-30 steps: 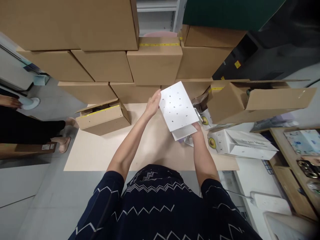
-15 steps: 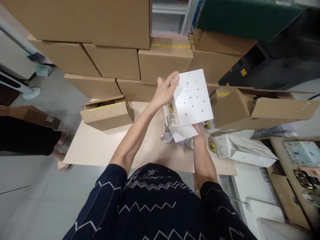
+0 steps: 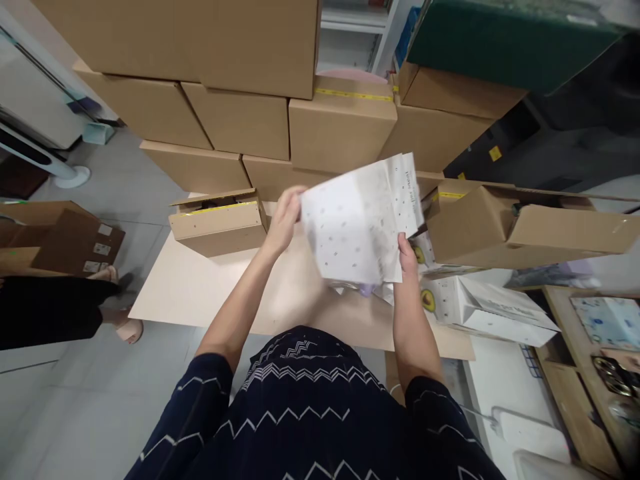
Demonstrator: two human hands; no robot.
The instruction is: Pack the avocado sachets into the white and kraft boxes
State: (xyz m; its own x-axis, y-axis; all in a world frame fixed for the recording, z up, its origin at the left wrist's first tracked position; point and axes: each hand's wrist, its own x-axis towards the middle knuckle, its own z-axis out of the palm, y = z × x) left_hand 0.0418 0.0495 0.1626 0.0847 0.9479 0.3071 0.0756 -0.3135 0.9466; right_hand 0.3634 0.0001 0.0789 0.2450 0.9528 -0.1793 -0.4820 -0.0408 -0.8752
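1. White bag (image 3: 345, 227): centre of the frame, above the counter (image 3: 210, 287), partly blurred.
2. Left hand (image 3: 285, 219): pinches the bag's upper left corner.
3. Right hand (image 3: 408, 257): grips its lower right edge, thumb on top.
4. Small box (image 3: 220, 233): on the counter, left of centre.
5. Open box (image 3: 465, 223): right of the frame, flap out.
6. Avocado-print bag (image 3: 495, 310): lying below the open box.

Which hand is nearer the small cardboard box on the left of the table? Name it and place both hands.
Left. The left hand is just right of the small cardboard box; the right hand is farther right, across the white packaging.
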